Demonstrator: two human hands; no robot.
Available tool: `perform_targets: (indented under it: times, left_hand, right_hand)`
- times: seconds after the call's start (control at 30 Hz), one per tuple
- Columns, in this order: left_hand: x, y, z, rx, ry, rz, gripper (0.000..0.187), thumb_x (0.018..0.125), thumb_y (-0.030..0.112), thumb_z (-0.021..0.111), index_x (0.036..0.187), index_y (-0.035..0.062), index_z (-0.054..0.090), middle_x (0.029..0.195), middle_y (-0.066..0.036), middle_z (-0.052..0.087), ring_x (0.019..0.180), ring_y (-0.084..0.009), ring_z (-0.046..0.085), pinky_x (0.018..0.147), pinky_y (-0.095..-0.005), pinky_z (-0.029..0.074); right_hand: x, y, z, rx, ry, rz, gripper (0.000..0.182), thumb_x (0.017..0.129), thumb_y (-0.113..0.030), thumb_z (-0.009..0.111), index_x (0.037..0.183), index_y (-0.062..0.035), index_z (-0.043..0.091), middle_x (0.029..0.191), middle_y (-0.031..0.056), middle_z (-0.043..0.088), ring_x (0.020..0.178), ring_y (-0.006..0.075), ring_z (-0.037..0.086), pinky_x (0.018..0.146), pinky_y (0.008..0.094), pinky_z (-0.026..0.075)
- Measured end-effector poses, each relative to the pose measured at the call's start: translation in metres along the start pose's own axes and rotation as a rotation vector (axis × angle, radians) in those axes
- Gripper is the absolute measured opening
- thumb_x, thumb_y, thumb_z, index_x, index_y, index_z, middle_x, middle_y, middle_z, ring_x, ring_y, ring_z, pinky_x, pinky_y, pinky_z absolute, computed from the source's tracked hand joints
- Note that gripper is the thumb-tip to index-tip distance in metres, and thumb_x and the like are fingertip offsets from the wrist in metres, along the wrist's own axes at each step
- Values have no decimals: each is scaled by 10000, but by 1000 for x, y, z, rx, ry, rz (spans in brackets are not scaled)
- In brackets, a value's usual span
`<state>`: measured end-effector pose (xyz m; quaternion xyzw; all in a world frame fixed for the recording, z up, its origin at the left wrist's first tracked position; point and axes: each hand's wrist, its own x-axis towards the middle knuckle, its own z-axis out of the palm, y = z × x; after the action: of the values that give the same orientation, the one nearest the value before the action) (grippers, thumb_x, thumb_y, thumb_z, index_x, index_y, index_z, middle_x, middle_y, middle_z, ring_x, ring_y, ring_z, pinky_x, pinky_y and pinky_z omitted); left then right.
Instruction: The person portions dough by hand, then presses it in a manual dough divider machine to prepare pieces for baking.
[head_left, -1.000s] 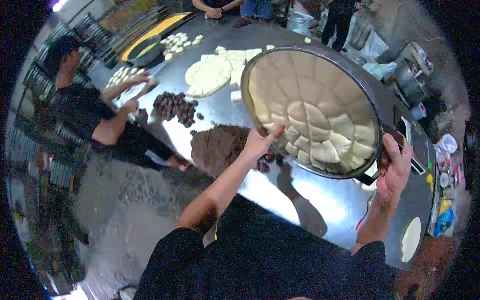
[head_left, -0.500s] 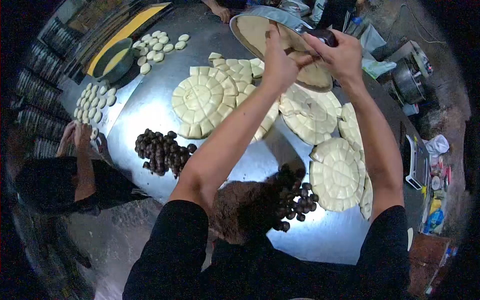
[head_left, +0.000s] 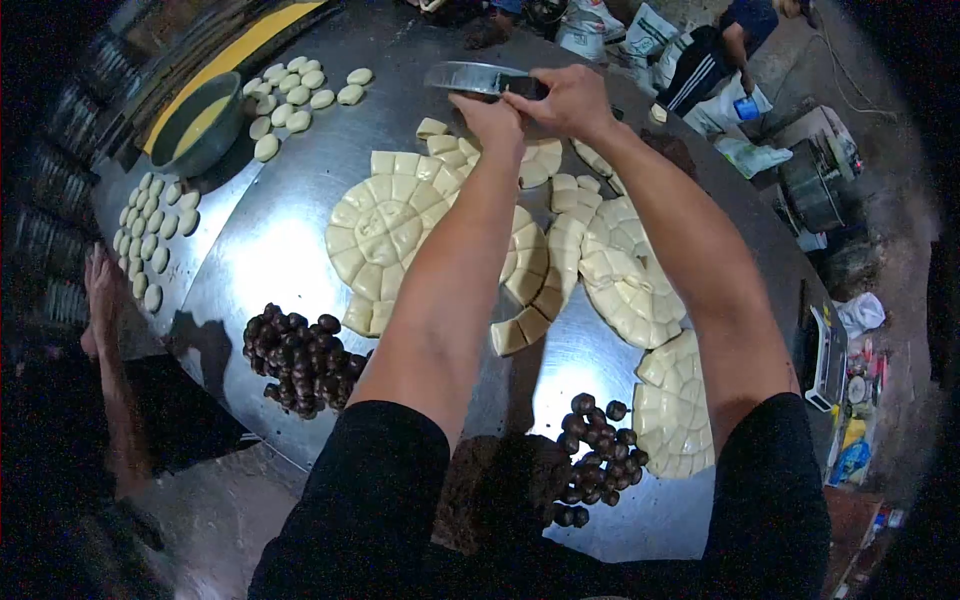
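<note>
A round metal-rimmed pan [head_left: 448,76] is held over the far part of the metal table, seen nearly edge-on. My left hand [head_left: 492,120] is closed at its near right side, fingers partly hidden. My right hand [head_left: 572,100] grips its right end, by a dark part resembling a handle. Below and nearer lie rounds of pale dough cut into wedges and blocks: one on the left [head_left: 385,228], one at centre right [head_left: 630,270] and one at front right [head_left: 675,415]. A curved dough strip [head_left: 530,322] lies between them.
Dark brown filling balls lie in a left pile [head_left: 300,360] and a right pile [head_left: 600,450]. Small dough pieces [head_left: 150,225] and a green basin [head_left: 205,125] stand left, near a co-worker's hand [head_left: 100,290]. A scale [head_left: 825,355] sits at the right edge.
Both hands and the pan have moved left, and the pan has tipped from showing its beige face to nearly edge-on. The co-worker's hands at left have moved away from the small dough pieces.
</note>
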<state>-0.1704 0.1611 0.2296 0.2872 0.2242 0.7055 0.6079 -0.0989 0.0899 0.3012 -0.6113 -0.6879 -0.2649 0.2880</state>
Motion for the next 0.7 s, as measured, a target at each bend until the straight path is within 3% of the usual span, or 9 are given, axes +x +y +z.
perform_targets:
  times: [0.07, 0.13, 0.17, 0.27, 0.4, 0.47, 0.53, 0.6, 0.7]
  left_hand:
    - [6, -9, -25, 68, -38, 3, 770, 754, -111, 555, 1416, 2, 177, 1327, -183, 437, 1138, -251, 520, 956, -357, 446]
    - [11, -18, -45, 319, 24, -245, 783, 761, -47, 594, 1419, 1, 173, 1329, -185, 440, 1144, -252, 519, 960, -367, 442]
    - [15, -14, -52, 322, 31, -243, 783, 761, -47, 594, 1419, 1, 173, 1329, -185, 440, 1144, -252, 519, 960, -367, 442]
    - [20, -5, -66, 631, -308, -450, 735, 814, 22, 623, 1412, 52, 197, 1261, -180, 477, 1089, -295, 541, 890, -385, 476]
    - [-34, 71, -62, 675, -396, -498, 617, 865, 111, 621, 1397, 11, 325, 1198, -157, 545, 959, -234, 605, 836, -314, 496]
    - [-73, 107, -74, 432, -553, -541, 475, 891, 146, 600, 1321, 5, 454, 1147, -147, 586, 925, -214, 623, 838, -300, 502]
    - [-122, 156, -81, 413, -688, -542, 408, 907, 145, 578, 1278, -3, 499, 1117, -136, 615, 985, -212, 624, 867, -314, 503]
    - [-168, 193, -101, 603, -814, -578, 349, 921, 122, 570, 1240, -14, 526, 1107, -126, 633, 1035, -208, 618, 901, -327, 498]
    - [-233, 234, -145, 463, -893, -722, 339, 928, 77, 567, 1247, -24, 515, 1150, -138, 630, 1087, -209, 600, 933, -341, 480]
  right_hand:
    - [0, 0, 11, -57, -45, -50, 428, 739, -526, 707, 836, -109, 720, 641, 143, 638, 639, 333, 640, 603, 417, 512]
    - [3, 5, 19, 3, -137, -55, 408, 758, -504, 700, 840, -105, 719, 631, 142, 634, 652, 351, 636, 618, 431, 512]
    - [7, 8, 26, -42, -141, -61, 405, 760, -487, 704, 862, -95, 720, 668, 158, 645, 688, 352, 643, 648, 439, 511]
    - [16, 19, 35, 84, -307, 114, 423, 744, -480, 718, 901, -88, 720, 723, 166, 664, 741, 348, 653, 684, 444, 513]
    - [15, 23, 40, -185, -182, 154, 471, 713, -496, 728, 993, -118, 717, 805, 150, 690, 793, 330, 668, 743, 432, 532]
    - [26, 23, 31, -161, -169, 176, 471, 711, -501, 727, 997, -127, 718, 815, 146, 693, 802, 328, 669, 752, 430, 533]
    - [32, 25, 28, -141, -165, 194, 471, 710, -505, 725, 1000, -135, 720, 826, 143, 695, 812, 325, 670, 761, 428, 534]
    - [40, 32, 28, -205, -134, 254, 550, 719, -580, 670, 1077, -163, 692, 855, 135, 700, 867, 302, 681, 812, 428, 540]
    - [39, 48, 29, -239, -25, 252, 541, 720, -585, 664, 1080, -182, 689, 830, 98, 703, 819, 277, 684, 767, 435, 546]
